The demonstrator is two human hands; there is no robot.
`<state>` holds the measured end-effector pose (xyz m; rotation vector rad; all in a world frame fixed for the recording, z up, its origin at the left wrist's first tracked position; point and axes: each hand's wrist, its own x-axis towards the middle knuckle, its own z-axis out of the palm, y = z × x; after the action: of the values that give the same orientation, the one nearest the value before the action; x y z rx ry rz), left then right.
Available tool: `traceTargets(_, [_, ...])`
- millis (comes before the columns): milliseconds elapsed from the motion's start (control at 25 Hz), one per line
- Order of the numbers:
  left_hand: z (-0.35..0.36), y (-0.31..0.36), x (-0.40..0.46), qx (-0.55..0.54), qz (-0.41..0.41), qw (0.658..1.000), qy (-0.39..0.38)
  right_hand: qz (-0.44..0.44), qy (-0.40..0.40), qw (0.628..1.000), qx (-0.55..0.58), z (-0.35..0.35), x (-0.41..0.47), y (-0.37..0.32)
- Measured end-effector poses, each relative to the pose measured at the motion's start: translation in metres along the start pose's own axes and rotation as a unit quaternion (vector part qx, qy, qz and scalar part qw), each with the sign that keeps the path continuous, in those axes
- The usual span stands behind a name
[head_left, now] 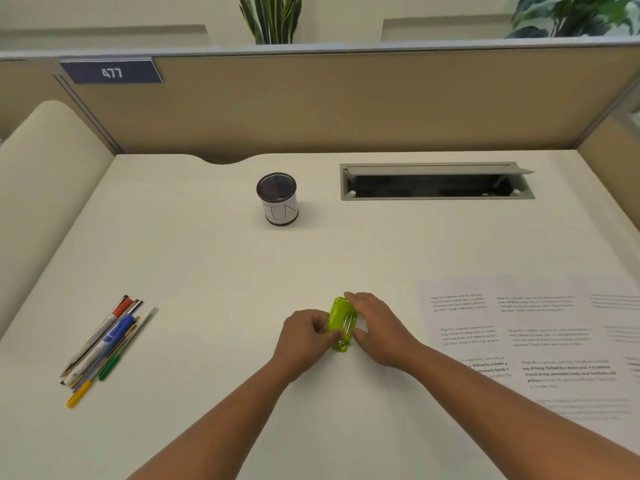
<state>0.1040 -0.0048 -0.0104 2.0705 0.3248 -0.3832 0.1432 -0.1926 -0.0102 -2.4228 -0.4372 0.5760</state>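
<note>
Both hands are on a little lime-green stapler (341,320), which sits low in the middle of the white counter (225,271). The left hand (304,336) has its fingers curled in, pinching the stapler's near end. The right hand (377,327) wraps the other side, fingertips over the far end and thumb tucked against the edge. So it's clamped between the two.

Just right of that hand is a spread of printed sheets (540,327). Way off to the left lies a bunch of pens (104,344). Further back there's a black mesh cup (278,202), and a cable hatch (433,183) with its lid up. A tan partition (346,105) boxes it in, with a blue plate (111,71) reading 477 and a plant (272,17) behind.
</note>
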Motion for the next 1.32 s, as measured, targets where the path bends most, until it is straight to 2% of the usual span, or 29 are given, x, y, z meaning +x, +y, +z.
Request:
traceTargets(160, [-0.010, 0.009, 0.011, -0.085, -0.016, 0.996, -0.030, 0.005, 0.028, 1.000, 0.011, -0.008, 0.009, 0.006])
traceTargets(400, [-0.036, 0.046, 0.070, -0.119, 0.011, 0.990, -0.078, -0.015, 0.100, 0.993, 0.057, -0.044, 0.034, 0.010])
traceTargets(720, [-0.036, 0.109, 0.173, -0.037, 0.068, 0.993, -0.092, 0.024, 0.174, 0.982, 0.071, -0.093, 0.106, 0.038])
traceTargets(880, [-0.023, 0.118, 0.215, -0.030, 0.066, 0.993, -0.096, 0.047, 0.187, 0.979, 0.062, -0.100, 0.140, 0.057])
traceTargets(1320, [-0.014, 0.122, 0.254, -0.032, 0.049, 0.993, -0.097, 0.065, 0.217, 0.972, 0.062, -0.097, 0.167, 0.078])
